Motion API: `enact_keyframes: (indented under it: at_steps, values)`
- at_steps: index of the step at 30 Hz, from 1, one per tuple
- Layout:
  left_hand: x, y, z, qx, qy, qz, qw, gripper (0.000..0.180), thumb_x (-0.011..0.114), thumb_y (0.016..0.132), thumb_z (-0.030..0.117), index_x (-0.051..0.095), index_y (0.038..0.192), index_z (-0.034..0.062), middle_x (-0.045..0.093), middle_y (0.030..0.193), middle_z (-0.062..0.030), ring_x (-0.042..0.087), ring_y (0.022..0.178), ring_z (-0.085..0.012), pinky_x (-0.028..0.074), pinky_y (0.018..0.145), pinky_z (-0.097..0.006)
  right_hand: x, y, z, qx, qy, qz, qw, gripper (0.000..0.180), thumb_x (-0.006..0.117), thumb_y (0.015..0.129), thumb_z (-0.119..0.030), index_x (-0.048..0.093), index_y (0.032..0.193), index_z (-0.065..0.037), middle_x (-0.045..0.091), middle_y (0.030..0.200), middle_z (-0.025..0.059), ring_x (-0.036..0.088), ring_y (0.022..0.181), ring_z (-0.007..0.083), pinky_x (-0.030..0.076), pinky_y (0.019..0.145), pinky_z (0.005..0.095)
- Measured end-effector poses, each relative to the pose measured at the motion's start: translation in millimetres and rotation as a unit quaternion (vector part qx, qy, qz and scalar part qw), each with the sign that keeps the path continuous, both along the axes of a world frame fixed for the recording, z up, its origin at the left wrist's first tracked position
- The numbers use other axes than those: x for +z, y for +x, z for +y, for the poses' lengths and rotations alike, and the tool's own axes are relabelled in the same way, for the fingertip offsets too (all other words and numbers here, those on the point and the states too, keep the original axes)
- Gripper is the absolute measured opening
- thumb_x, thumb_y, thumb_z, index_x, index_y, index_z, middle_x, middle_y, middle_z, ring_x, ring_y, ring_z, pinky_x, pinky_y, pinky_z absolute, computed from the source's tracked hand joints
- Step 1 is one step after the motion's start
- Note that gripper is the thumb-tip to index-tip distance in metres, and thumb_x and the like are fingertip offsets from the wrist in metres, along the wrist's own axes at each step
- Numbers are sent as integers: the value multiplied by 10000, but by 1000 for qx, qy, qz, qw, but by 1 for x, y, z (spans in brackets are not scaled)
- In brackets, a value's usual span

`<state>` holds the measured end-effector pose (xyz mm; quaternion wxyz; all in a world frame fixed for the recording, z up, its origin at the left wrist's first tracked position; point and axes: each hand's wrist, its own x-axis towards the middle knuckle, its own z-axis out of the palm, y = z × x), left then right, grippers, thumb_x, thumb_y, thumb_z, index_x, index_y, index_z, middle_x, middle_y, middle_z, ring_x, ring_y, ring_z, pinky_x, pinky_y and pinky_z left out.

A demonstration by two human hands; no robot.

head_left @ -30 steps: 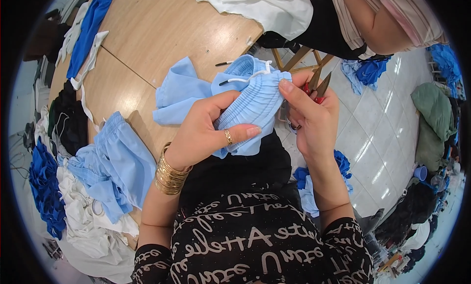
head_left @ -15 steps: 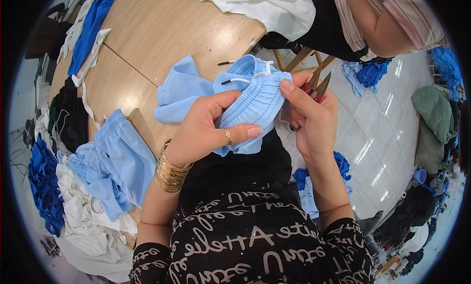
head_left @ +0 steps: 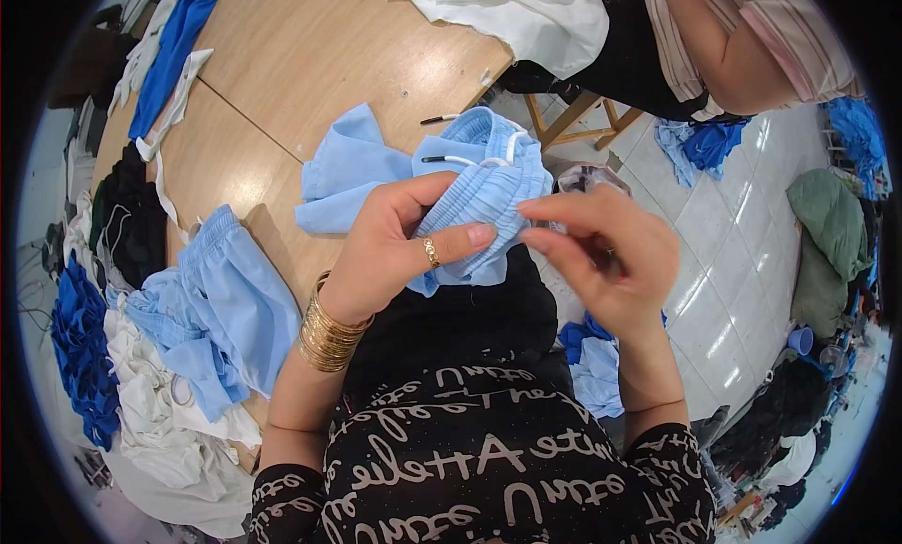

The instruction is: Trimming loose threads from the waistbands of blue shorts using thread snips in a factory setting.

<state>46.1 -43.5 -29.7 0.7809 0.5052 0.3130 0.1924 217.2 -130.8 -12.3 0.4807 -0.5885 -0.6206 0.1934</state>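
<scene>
Ribbed elastic waistband of soft light-blue shorts bunches in my left hand, clamped tight. My right hand pinches its edge beside a white drawstring.

Light-blue ribbed garment, white drawstring

We saw bright, even overhead light, with glare on the round pale wooden table toward ten o'clock and the white tiled floor at three. Fisheye bending and a black vignette ringed the edges.
</scene>
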Motion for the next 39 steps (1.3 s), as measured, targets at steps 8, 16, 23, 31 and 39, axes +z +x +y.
enact_keyframes:
  at_steps: [8,16,23,31,39]
  values:
    - [-2,7,-3,-6,34,17,999,243,688,769,129,599,944,-14,597,789,20,507,698,-18,432,606,-180,-23,-4,2,-4,15,4,1000,126,646,739,8,600,842,-49,558,634,43,535,519,136,405,472,229]
    - [-3,7,-4,-1,89,23,996,230,692,764,136,599,914,-10,589,759,22,491,677,-12,419,591,-180,-5,6,-3,-7,-131,348,928,74,541,880,-86,519,911,-23,492,782,-41,411,666,17,332,584,151]
    - [-5,7,-6,-4,98,32,995,206,693,763,145,604,879,0,582,735,25,478,661,-7,405,572,-179,2,9,-6,0,-54,-87,995,148,673,704,-42,586,820,-75,573,691,31,561,546,172,422,487,248]
    - [-2,5,2,-65,187,43,979,230,696,757,151,584,859,-22,535,707,17,438,646,-26,377,559,-197,6,16,-5,87,-43,-151,984,262,644,621,18,546,841,-88,592,739,21,592,612,196,448,513,273]
    - [0,10,-2,-73,141,49,986,231,672,781,164,593,880,-29,561,725,5,461,659,-31,401,581,-199,-4,18,-8,99,-137,-69,983,261,620,705,2,489,917,-79,549,716,45,559,575,198,420,511,276]
